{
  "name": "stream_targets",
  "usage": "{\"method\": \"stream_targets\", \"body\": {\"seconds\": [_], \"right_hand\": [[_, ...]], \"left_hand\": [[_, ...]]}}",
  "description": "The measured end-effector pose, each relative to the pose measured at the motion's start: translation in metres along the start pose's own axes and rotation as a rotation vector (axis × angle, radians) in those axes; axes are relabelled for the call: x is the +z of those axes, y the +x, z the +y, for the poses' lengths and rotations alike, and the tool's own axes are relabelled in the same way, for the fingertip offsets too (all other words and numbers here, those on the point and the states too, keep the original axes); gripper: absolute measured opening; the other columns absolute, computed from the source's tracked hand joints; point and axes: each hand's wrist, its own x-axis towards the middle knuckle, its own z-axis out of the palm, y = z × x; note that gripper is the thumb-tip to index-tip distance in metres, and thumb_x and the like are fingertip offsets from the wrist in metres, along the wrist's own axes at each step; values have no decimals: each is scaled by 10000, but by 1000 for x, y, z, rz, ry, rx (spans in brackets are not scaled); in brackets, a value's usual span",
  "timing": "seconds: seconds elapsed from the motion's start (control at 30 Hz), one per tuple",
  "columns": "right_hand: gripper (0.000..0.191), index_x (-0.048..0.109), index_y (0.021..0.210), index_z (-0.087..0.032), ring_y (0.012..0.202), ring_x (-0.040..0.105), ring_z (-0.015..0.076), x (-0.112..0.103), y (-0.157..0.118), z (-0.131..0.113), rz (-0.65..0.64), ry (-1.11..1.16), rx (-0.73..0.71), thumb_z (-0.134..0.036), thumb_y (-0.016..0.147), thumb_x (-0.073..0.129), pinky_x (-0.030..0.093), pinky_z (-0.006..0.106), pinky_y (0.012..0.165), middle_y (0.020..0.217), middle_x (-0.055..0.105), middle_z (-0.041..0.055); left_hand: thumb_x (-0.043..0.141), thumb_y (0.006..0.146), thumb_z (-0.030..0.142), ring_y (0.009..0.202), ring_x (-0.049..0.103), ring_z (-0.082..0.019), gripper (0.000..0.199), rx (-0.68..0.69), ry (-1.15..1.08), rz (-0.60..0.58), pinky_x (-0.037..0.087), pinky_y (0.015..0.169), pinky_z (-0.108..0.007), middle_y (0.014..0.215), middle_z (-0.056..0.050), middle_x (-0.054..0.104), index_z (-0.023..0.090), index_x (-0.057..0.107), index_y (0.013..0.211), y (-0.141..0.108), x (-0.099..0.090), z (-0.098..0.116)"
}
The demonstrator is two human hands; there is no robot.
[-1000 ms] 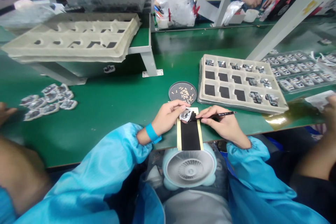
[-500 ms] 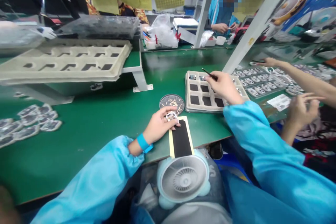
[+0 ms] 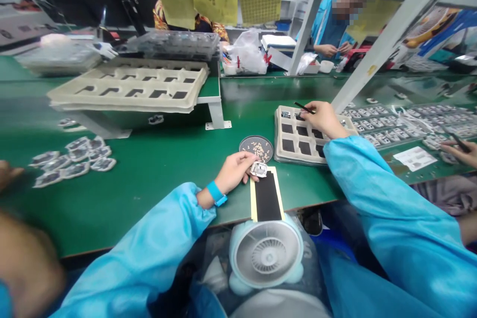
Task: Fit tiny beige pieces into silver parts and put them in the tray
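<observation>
My left hand [image 3: 234, 170] pinches a small white-framed device housing [image 3: 258, 169], its inner side turned up, over the top end of a black pad [image 3: 267, 198] with yellow edges. My right hand [image 3: 323, 118] is closed round slim black tweezers [image 3: 303, 107], whose working tips are hidden. That hand is over the back row of a cream compartment tray [image 3: 298, 157] with dark-bottomed pockets, a few of them holding small metallic parts. Between the tray and my left hand lies a round dark mesh dish [image 3: 243, 146] with many tiny beige pieces.
A light-blue fan [image 3: 268, 253] stands at the table edge before me. More housings [image 3: 76, 156] lie at left, below a raised cream tray [image 3: 141, 102]. At right are rows of housings [image 3: 376, 126], a paper label [image 3: 414, 158] and a co-worker's hand [image 3: 462, 153]. Another person's blurred arm [image 3: 26, 258] enters at left.
The view has shifted, so the bench appears further right. My left hand has tilted the housing flatter. My right hand stays over the tray's back row. The right co-worker's arms have drawn back.
</observation>
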Motion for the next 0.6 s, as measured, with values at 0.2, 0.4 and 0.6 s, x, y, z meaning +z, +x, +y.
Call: {"method": "stream_targets", "body": {"seconds": [0.2,0.4,0.6], "right_hand": [[194,800,969,-228,893,715,259,-28,-76,-52,55,398,-143,-361,834,757,558,397,807,972,782,64],[222,798,1001,-253,939,728,233,-26,-170,-78,-115,749,-20,-385,823,795,587,398,879,1016,785,41],[321,797,997,-206,943,725,245,3,-207,-56,-369,935,240,-459,801,800,567,408,914,1023,791,65]], "left_hand": [[659,898,328,638,697,-136,276,57,186,5,470,508,-216,902,-106,751,114,724,1060,-2,3,-3],[679,864,250,956,630,-214,419,478,867,-52,529,897,-397,1117,-90,658,211,670,1281,-14,3,1],[715,883,443,1381,414,-366,523,605,1277,-195,405,1035,-532,1440,-139,512,279,614,1369,-6,7,4]]}}
